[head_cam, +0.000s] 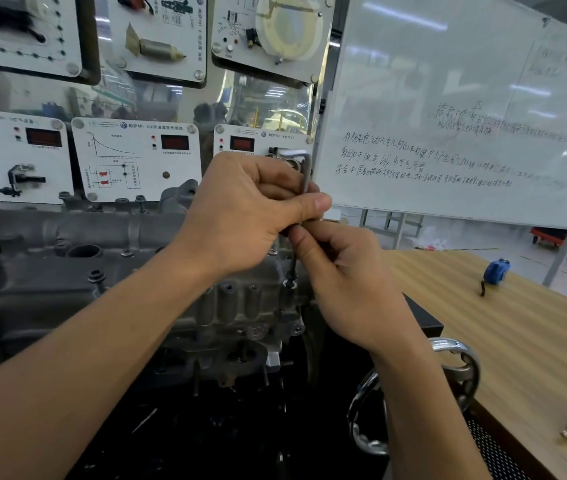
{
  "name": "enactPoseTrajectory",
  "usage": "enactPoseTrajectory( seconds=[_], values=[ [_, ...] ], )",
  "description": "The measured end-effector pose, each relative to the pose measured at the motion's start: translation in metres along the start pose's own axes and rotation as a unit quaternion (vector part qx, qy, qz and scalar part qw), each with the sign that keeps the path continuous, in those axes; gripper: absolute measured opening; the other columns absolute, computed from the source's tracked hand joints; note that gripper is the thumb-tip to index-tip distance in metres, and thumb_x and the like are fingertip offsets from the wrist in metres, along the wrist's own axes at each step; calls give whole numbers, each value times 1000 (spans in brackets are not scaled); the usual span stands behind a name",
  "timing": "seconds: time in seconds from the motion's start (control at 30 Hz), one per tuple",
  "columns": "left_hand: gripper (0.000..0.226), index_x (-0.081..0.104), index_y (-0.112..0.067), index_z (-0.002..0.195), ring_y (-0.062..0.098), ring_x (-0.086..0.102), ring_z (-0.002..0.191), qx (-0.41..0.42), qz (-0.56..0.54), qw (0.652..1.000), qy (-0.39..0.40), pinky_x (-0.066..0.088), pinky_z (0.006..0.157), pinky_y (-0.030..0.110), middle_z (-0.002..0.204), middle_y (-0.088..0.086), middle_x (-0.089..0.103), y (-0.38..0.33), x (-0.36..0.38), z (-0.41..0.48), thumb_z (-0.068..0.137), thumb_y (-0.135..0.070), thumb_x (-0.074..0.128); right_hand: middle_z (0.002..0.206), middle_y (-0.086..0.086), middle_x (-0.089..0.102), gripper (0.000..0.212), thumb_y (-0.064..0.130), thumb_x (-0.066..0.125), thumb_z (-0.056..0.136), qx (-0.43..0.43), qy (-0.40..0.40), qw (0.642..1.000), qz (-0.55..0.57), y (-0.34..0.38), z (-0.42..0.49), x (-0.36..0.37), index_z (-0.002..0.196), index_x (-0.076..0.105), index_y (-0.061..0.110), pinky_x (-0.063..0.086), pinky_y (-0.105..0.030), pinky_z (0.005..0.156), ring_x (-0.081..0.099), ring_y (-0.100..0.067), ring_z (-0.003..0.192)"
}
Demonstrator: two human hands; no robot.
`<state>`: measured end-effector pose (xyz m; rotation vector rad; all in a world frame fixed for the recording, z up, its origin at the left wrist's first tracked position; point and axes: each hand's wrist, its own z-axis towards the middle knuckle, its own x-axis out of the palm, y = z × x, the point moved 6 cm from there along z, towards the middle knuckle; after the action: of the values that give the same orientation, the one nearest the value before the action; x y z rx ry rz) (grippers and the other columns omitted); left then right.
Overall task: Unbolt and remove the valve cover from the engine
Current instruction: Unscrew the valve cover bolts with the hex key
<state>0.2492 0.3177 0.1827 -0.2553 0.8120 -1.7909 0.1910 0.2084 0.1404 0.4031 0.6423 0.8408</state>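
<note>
Two hands [240,216] [348,278] — one hex key [306,168]

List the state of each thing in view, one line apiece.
Valve cover, mounted, not yet removed.
Bolt, in valve cover.
Hex key, upright, tip in bolt.
Left hand, grips hex key's upper shaft.
Right hand, pinches hex key's lower shaft.
Tape measure, lying on table.
</note>
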Motion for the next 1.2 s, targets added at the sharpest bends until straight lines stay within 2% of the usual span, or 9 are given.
enactPoseTrajectory(
  seconds=[0.13,0.23,0.37,0.5,0.63,0.83,1.0,1.1,1.2],
  values=[
    [29,68,4,75,28,72,62,20,34,998,-40,59,59,46,68,13,72,-6,2,-1,69,-18,87,57,4,68,9,21,81,79,15,-100,994,48,-5,-5,-11,73,77,15,39,-14,47,53,-3,48],
    [36,63,7,73,39,69,64,29,40,998,-44,55,57,54,70,21,70,-5,2,-1,69,-19,88,58,-1,68,13,18,84,75,34,-121,990,64,-9,-7,-7,68,74,14,42,-17,47,55,-8,48],
    [19,71,-3,96,22,74,83,3,-15,999,45,61,74,33,86,9,76,-1,3,-1,84,-18,71,53,0,59,17,13,73,88,27,-78,995,51,-9,-6,-4,71,69,12,35,-17,45,44,-3,46],
    [28,64,-12,123,8,69,106,-14,-17,987,160,53,90,20,106,-2,76,3,2,-6,99,-4,51,57,-2,56,22,13,56,99,10,12,1000,-1,-2,-6,-1,80,66,13,34,-25,44,44,-11,48],
    [15,71,-8,104,12,74,88,2,18,995,98,58,80,22,88,2,78,-1,-2,-4,93,-4,63,56,10,54,30,13,53,101,20,33,999,2,-2,-6,0,72,60,15,34,-13,46,46,-2,48],
    [21,67,-6,79,19,70,61,19,57,998,-19,58,56,25,68,6,72,-4,-2,0,74,-18,84,44,5,45,31,19,74,87,18,-82,996,33,-2,-3,-1,59,63,12,27,-15,43,34,-3,42],
    [25,65,-8,119,12,71,102,-22,-42,991,126,57,87,26,103,3,77,0,7,1,95,-7,59,44,10,38,36,18,62,97,10,-26,1000,11,0,0,1,63,59,6,23,-14,43,31,-5,40],
    [23,66,-6,115,11,72,99,-12,-30,987,158,54,84,19,100,2,77,-1,4,0,96,-1,54,45,11,38,38,18,55,100,8,10,999,-33,2,1,3,63,52,12,22,-13,45,33,-7,42],
    [10,72,-3,98,17,75,83,1,-6,996,89,59,76,26,84,6,78,-4,0,3,88,-4,68,47,13,42,37,20,52,101,20,24,999,-38,2,1,2,64,52,18,26,-12,44,37,-5,43]
  ],
)
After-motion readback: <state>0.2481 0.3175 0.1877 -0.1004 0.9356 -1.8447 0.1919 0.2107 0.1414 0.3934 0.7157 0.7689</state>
